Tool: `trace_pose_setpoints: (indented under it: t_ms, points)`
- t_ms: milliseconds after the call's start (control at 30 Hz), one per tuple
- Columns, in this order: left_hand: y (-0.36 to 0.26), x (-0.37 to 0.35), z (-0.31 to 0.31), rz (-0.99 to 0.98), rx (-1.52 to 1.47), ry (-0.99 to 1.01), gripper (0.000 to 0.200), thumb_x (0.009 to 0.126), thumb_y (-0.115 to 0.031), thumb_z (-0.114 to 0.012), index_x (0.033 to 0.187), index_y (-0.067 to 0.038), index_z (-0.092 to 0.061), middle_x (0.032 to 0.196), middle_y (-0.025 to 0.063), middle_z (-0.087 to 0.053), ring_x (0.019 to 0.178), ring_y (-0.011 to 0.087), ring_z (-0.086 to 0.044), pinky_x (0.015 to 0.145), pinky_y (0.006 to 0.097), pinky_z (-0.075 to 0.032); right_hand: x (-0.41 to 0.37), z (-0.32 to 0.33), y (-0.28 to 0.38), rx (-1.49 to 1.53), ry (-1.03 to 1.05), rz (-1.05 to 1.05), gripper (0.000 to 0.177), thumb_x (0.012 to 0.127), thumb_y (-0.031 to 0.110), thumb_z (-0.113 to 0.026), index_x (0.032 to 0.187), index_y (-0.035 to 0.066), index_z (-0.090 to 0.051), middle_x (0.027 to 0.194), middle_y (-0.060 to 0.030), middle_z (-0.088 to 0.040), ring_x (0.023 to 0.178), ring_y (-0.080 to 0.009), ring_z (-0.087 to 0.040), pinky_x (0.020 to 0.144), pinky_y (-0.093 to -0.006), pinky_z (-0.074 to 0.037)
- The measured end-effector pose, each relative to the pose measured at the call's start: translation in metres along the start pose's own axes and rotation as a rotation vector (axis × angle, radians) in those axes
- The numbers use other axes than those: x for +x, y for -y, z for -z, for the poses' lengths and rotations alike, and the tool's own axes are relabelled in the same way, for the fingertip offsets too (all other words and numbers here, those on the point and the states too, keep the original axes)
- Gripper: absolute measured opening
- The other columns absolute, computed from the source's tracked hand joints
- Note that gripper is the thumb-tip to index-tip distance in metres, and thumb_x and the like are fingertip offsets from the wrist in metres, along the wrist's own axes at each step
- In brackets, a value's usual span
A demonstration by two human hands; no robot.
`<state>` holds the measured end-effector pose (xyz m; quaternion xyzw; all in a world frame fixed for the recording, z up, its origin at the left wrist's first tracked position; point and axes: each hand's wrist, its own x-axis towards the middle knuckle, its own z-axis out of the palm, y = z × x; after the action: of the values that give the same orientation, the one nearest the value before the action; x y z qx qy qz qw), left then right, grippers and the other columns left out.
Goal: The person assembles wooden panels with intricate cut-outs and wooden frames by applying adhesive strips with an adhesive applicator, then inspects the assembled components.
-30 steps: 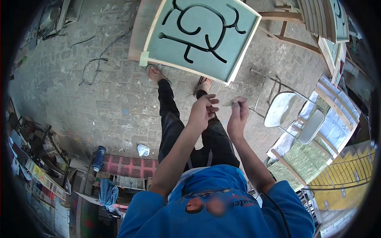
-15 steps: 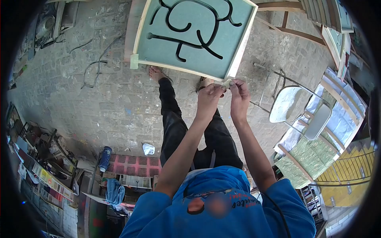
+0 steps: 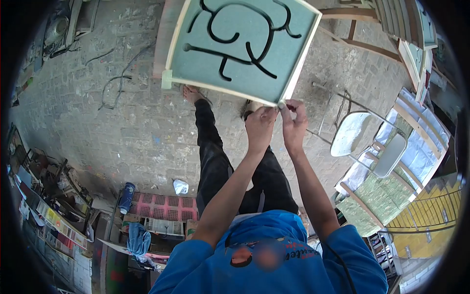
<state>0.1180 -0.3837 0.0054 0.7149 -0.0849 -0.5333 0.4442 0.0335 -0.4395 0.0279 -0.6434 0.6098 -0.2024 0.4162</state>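
A green panel point(image 3: 235, 68) with black curved grooves sits in a pale wooden frame point(image 3: 215, 89). Pale greenish tape point(image 3: 167, 79) wraps its near left corner. At the near right corner, my left hand point(image 3: 260, 128) and my right hand point(image 3: 294, 128) come close together. A small pale piece of tape point(image 3: 281, 104) shows between their fingertips, against the frame corner. Both hands have their fingers pinched there. The left fingertips are partly hidden behind the hand, so their exact hold on the tape is hard to see.
A metal-framed chair point(image 3: 350, 133) stands to the right, beside a slatted wooden panel point(image 3: 374, 196). A wooden trestle point(image 3: 350, 14) is at the upper right. Cable point(image 3: 115, 90) and a white crumpled bag point(image 3: 180, 186) lie on the brick floor. A pink crate point(image 3: 166, 205) is at lower left.
Both hands have carried the small tape piece to the frame's near right corner, where it now touches. The framed panel appears slightly lower and farther right in view.
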Motion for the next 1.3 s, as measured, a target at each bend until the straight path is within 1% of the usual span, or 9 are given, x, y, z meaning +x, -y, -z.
trace_pose_setpoints:
  t_ms: [100,133,367,400,567,667,900,1000,1300]
  points:
    - [-0.004,-0.001,0.002,-0.067,-0.015,-0.051,0.019,0.086,-0.014,-0.063,0.088,0.005,-0.066,0.070,0.0059,-0.065,0.065,0.0096,-0.058,0.061,0.0270,-0.046,0.004,-0.001,0.000,-0.103,-0.010,0.126,0.020,0.085,0.005,-0.067,0.103,0.000,-0.058,0.092,-0.0126,-0.061,0.081,-0.0219,-0.059,0.077,-0.0339,-0.048]
    - [-0.007,-0.002,0.004,-0.032,-0.009,-0.053,0.025,0.087,-0.021,-0.066,0.086,0.003,-0.064,0.075,0.0192,-0.065,0.068,0.0324,-0.064,0.062,0.0375,-0.048,0.003,-0.003,0.000,-0.099,-0.012,0.113,0.023,0.085,0.005,-0.066,0.105,0.000,-0.057,0.093,-0.0128,-0.061,0.082,-0.0222,-0.059,0.077,-0.0342,-0.048]
    - [0.031,0.006,0.014,-0.064,0.001,-0.039,0.023,0.090,-0.020,-0.065,0.091,0.003,-0.067,0.079,0.0116,-0.069,0.072,0.0187,-0.065,0.064,0.0310,-0.050,0.008,-0.011,0.024,0.064,-0.114,-0.071,0.059,0.088,0.013,-0.067,0.136,0.000,-0.035,0.092,-0.0078,-0.055,0.082,-0.0153,-0.051,0.074,-0.0307,-0.044]
    - [0.035,0.006,0.015,-0.112,-0.009,-0.027,0.023,0.093,-0.019,-0.062,0.095,0.004,-0.067,0.078,0.0052,-0.068,0.070,0.0077,-0.061,0.062,0.0251,-0.049,0.015,-0.009,0.022,0.072,-0.129,-0.051,0.059,0.088,0.013,-0.067,0.136,0.000,-0.035,0.092,-0.0078,-0.055,0.082,-0.0153,-0.051,0.074,-0.0307,-0.044]
    - [0.028,-0.013,0.064,0.018,-0.057,0.088,0.023,0.091,-0.018,-0.063,0.101,0.003,-0.067,0.082,0.0070,-0.069,0.072,0.0109,-0.065,0.065,0.0243,-0.051,0.066,0.018,0.044,0.006,-0.213,0.060,0.026,0.096,0.021,-0.058,0.106,-0.003,-0.053,0.081,-0.0058,-0.053,0.076,-0.0123,-0.048,0.069,-0.0274,-0.041]
    - [0.046,-0.024,0.107,0.086,0.137,0.064,0.028,0.090,-0.022,-0.062,0.103,0.003,-0.066,0.083,0.0072,-0.069,0.072,0.0114,-0.065,0.066,0.0248,-0.051,0.125,0.021,0.082,0.157,-0.209,0.107,0.036,0.099,0.027,-0.053,0.079,-0.003,-0.054,0.067,-0.0067,-0.053,0.063,-0.0139,-0.045,0.063,-0.0312,-0.041]
    - [0.081,-0.053,0.196,0.281,0.071,-0.118,0.028,0.091,-0.023,-0.058,0.102,0.001,-0.067,0.082,0.0063,-0.068,0.069,0.0112,-0.062,0.065,0.0261,-0.050,0.244,-0.020,0.163,0.751,0.045,-0.172,0.032,0.092,0.024,-0.057,0.111,-0.002,-0.057,0.086,-0.0086,-0.060,0.075,-0.0181,-0.059,0.071,-0.0314,-0.050]
    - [0.094,-0.055,0.218,0.351,0.047,-0.156,0.028,0.091,-0.023,-0.058,0.105,0.001,-0.066,0.082,0.0054,-0.068,0.069,0.0107,-0.061,0.065,0.0259,-0.050,0.259,-0.055,0.213,0.905,0.259,-0.258,0.028,0.089,0.021,-0.058,0.106,-0.001,-0.058,0.093,-0.0081,-0.058,0.085,-0.0182,-0.059,0.076,-0.0341,-0.048]
    - [0.075,-0.049,0.227,0.326,-0.182,-0.188,0.032,0.095,-0.025,-0.056,0.111,0.002,-0.064,0.090,0.0095,-0.068,0.070,0.0106,-0.060,0.064,0.0240,-0.049,0.282,-0.132,0.280,1.072,0.130,-0.445,0.028,0.087,0.027,-0.061,0.099,0.002,-0.057,0.088,-0.0060,-0.052,0.076,-0.0178,-0.050,0.069,-0.0370,-0.044]
